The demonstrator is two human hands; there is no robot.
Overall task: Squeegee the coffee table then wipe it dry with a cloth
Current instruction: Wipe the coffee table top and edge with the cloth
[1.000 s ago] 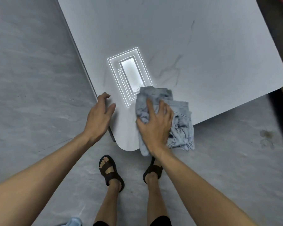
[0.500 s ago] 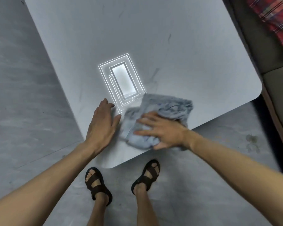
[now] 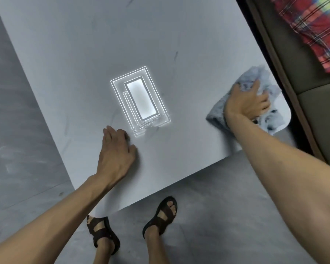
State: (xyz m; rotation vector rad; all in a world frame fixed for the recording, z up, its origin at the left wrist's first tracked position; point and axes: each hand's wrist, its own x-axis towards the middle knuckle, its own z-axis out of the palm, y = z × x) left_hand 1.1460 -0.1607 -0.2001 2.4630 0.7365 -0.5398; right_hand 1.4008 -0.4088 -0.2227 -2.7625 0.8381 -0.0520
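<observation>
The pale grey coffee table [image 3: 84, 54] fills the upper middle of the head view, its surface glossy with faint dark veins. A crumpled light blue cloth [image 3: 254, 75] lies at the table's near right rounded corner. My right hand [image 3: 244, 103] presses down on the cloth, fingers spread over its bunched folds. My left hand [image 3: 116, 155] rests on the bare tabletop near the front edge, fingertips touching the surface and holding nothing. No squeegee is in view.
A bright rectangular ceiling light reflection [image 3: 141, 100] shines mid-table. A dark sofa [image 3: 316, 115] with a red plaid fabric [image 3: 312, 25] runs close along the table's right side. My sandalled feet [image 3: 162, 214] stand on the grey floor by the front edge.
My right hand has swept the cloth from the near left corner rightwards along the front edge to the right corner. My left hand has shifted further onto the tabletop.
</observation>
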